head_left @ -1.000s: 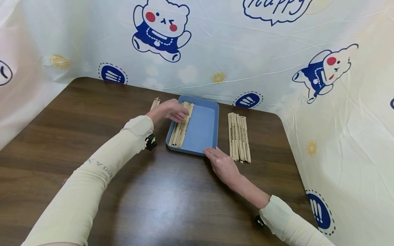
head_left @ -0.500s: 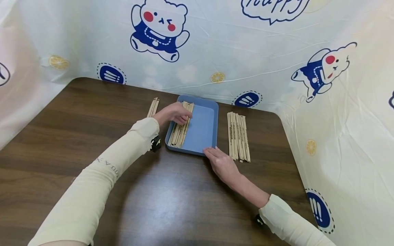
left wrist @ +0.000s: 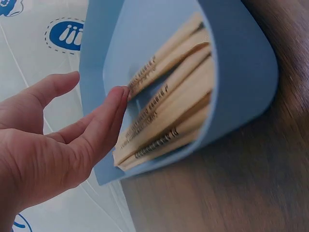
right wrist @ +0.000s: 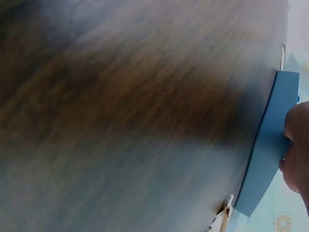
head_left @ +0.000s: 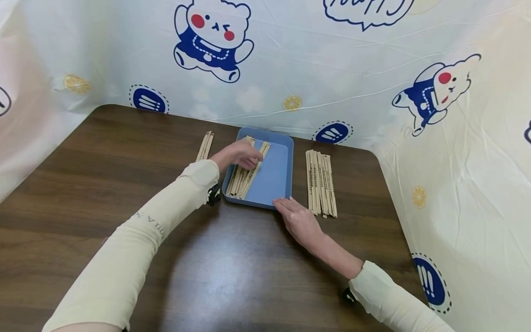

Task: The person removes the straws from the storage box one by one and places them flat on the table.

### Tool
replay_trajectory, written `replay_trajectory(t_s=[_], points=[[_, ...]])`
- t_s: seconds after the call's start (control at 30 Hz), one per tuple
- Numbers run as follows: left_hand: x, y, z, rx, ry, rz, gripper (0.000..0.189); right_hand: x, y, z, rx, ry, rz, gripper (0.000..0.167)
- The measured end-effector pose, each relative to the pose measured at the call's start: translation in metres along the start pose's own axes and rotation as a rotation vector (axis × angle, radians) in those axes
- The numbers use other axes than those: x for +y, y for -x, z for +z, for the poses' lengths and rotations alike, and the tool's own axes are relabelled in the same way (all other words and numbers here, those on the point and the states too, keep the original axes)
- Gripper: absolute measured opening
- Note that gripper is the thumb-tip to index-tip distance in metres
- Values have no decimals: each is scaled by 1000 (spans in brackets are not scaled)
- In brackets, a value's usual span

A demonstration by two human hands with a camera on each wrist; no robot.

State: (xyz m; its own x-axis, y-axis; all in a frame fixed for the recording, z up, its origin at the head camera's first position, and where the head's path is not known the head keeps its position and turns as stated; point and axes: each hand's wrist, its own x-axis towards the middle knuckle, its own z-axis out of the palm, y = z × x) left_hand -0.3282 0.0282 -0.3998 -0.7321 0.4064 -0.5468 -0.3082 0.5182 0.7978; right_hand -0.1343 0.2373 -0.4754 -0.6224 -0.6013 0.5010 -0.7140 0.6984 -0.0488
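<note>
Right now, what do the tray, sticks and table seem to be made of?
Tray: probably plastic, smooth satin; even blue, thin rounded walls.
Sticks: apparently matte tan paper wrappers, from the printed lettering and creased ends; contents hidden.
Table: wood or wood-look laminate, semi-gloss; grain and soft glare show.

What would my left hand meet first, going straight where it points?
Your left hand would probably meet the wrapped sticks by its fingertips, inside the blue tray; depth is unclear.

On the table [head_left: 356, 198], left sticks [head_left: 205, 146], then tray [head_left: 272, 175] with inner sticks [head_left: 239, 184] along its left, then right sticks [head_left: 321, 184].
</note>
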Motion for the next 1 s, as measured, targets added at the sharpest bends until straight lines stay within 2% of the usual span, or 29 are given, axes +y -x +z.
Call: replay_trajectory(t_s=[0.13, 0.37, 0.6, 0.67, 0.73, 0.9, 1.0], points=[[3, 0, 4, 3, 3, 7, 54, 0, -1, 0, -6, 0, 4, 36], [1, -5, 9, 46, -48, 24, 54, -2, 0, 1, -11, 3, 9, 37], [0, -3, 16, 74, -136, 45, 32, -2, 0, 0, -16, -1, 17, 36], [1, -2, 20, 84, -172, 50, 19, -3, 0, 0, -24, 4, 20, 35], [2, 0, 23, 98, -208, 52, 16, -3, 0, 0, -26, 6, 22, 35], [6, -2, 31, 154, -333, 66, 13, -2, 0, 0, -16, 7, 15, 34], [6, -5, 36, 180, -433, 98, 18, -3, -1, -1, -16, 10, 15, 34]])
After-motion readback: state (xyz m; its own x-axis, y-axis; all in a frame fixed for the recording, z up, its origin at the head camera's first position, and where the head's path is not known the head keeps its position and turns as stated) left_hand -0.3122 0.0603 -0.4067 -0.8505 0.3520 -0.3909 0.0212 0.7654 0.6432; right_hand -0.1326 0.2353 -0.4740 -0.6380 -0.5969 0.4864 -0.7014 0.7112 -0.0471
